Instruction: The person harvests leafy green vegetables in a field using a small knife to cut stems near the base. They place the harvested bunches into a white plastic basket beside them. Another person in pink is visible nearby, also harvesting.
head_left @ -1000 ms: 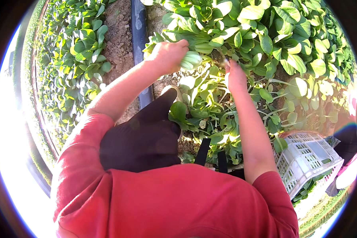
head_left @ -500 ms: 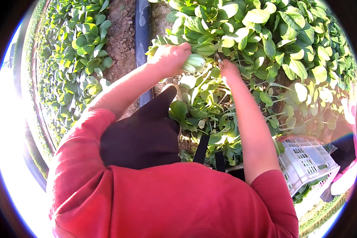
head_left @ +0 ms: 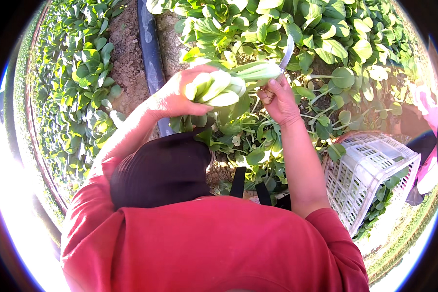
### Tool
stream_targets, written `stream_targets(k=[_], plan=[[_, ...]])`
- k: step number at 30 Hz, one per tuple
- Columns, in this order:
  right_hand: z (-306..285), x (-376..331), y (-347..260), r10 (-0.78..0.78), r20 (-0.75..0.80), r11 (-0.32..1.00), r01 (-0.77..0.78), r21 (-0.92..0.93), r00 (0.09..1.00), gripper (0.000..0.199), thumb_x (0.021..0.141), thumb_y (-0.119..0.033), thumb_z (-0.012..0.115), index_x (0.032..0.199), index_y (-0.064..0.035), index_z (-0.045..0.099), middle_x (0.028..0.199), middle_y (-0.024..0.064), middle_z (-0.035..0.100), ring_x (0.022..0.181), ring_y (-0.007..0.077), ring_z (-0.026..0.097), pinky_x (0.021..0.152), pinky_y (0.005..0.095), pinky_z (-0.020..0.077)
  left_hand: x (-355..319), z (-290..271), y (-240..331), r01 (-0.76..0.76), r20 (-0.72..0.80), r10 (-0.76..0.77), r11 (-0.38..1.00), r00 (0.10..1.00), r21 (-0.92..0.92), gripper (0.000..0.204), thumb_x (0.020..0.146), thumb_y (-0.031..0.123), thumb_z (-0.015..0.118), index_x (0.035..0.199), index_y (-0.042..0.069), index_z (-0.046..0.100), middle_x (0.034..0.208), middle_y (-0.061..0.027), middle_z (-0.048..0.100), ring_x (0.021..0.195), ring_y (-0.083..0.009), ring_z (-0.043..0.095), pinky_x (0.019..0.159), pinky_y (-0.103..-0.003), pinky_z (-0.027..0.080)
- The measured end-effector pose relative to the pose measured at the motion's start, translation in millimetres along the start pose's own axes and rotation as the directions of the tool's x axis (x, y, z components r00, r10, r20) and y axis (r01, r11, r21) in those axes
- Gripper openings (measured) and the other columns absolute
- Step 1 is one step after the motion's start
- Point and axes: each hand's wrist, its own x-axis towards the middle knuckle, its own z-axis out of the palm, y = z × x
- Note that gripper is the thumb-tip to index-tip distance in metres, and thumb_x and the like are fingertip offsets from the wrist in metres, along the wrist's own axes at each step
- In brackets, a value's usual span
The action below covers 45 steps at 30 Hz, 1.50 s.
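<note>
My left hand (head_left: 177,92) is closed around a bunch of bok choy heads (head_left: 218,88), their pale cut bases turned toward me. Another bok choy head (head_left: 260,71) lies between my hands, its pale stalks reaching toward my right fingers; whether those fingers also touch it I cannot tell. In my closed right hand (head_left: 283,101) is a knife (head_left: 287,52), its thin, curved blade pointing up and away from me. The knife's handle is mostly hidden by the fingers. Loose and cut leaves (head_left: 258,153) lie on the ground below my hands.
Dense standing bok choy plants (head_left: 321,29) fill the far side. A dark pipe (head_left: 151,48) runs along bare soil at left, beside another planted row (head_left: 78,97). A white plastic crate (head_left: 370,160) holding greens lies tilted at right. Pink clothing (head_left: 428,109) shows at the right edge.
My left hand has turned and moved slightly left and nearer, showing several bases. The right hand has come out of the plants, bringing the knife blade into view. The view has shifted.
</note>
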Motion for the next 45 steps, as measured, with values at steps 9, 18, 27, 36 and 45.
stream_targets(k=[9, 18, 27, 36, 45], plan=[[55.8, -38.5, -76.7, -0.273, 0.018, 0.510, 0.160, -0.845, 0.962, 0.041, 0.079, -0.009, 0.076, 0.117, -0.0018, 0.062, 0.100, 0.0008, 0.067, 0.091, 0.0102, 0.062, 0.086, 0.0262, 0.0488, -4.7, -7.8, -19.3, 0.199, 0.001, -0.280, 0.680, 0.960, -0.706, 0.063, 0.073, 0.011, 0.082, 0.129, 0.004, 0.053, 0.117, -0.0061, 0.061, 0.108, -0.0175, 0.057, 0.096, -0.032, 0.046], [104.6, -29.0, -22.0, -0.167, -0.166, 0.939, 0.105, -0.328, 0.972, 0.040, 0.084, -0.003, 0.072, 0.121, 0.0004, 0.054, 0.094, 0.0022, 0.064, 0.067, 0.0039, 0.056, 0.048, 0.0172, 0.0373, 25.2, 25.8, 5.4, 0.020, -0.048, -0.075, 0.715, 0.996, -0.699, 0.096, 0.068, 0.018, 0.088, 0.143, 0.004, 0.031, 0.123, -0.0075, 0.049, 0.121, -0.0187, 0.046, 0.102, -0.036, 0.041], [98.7, -28.3, 11.2, -0.119, -0.149, 0.993, 0.113, -0.045, 0.982, 0.039, 0.095, -0.012, 0.062, 0.130, -0.0057, 0.046, 0.103, 0.0047, 0.058, 0.077, 0.0110, 0.057, 0.064, 0.0247, 0.0487, 31.3, 50.2, 6.1, 0.171, 0.014, -0.240, 0.648, 0.971, -0.742, 0.077, 0.071, 0.011, 0.084, 0.136, 0.006, 0.041, 0.118, -0.0062, 0.059, 0.113, -0.0165, 0.056, 0.100, -0.032, 0.044], [-4.2, 13.4, 3.4, -0.062, -0.303, 0.215, -0.283, -0.935, 0.951, 0.025, 0.092, -0.020, 0.059, 0.109, -0.0020, 0.055, 0.084, 0.0112, 0.062, 0.075, 0.0256, 0.062, 0.073, 0.0389, 0.0500, 56.9, -10.3, -4.9, 0.203, 0.004, -0.249, 0.799, 0.969, 0.566, 0.057, 0.064, 0.013, 0.077, 0.119, 0.011, 0.059, 0.098, -0.0117, 0.069, 0.094, -0.0293, 0.067, 0.082, -0.039, 0.053], [-11.4, 95.5, 25.2, -0.232, -0.023, -0.166, -0.063, -0.984, 0.972, 0.023, 0.092, -0.021, 0.056, 0.099, 0.0004, 0.057, 0.092, 0.0233, 0.065, 0.087, 0.0421, 0.062, 0.077, 0.0495, 0.0482, 105.2, -23.3, -63.1, 0.108, -0.042, -0.311, 0.197, 0.949, 0.975, 0.041, 0.067, 0.006, 0.071, 0.107, 0.006, 0.060, 0.130, -0.0072, 0.052, 0.079, -0.0275, 0.068, 0.065, -0.038, 0.056]])
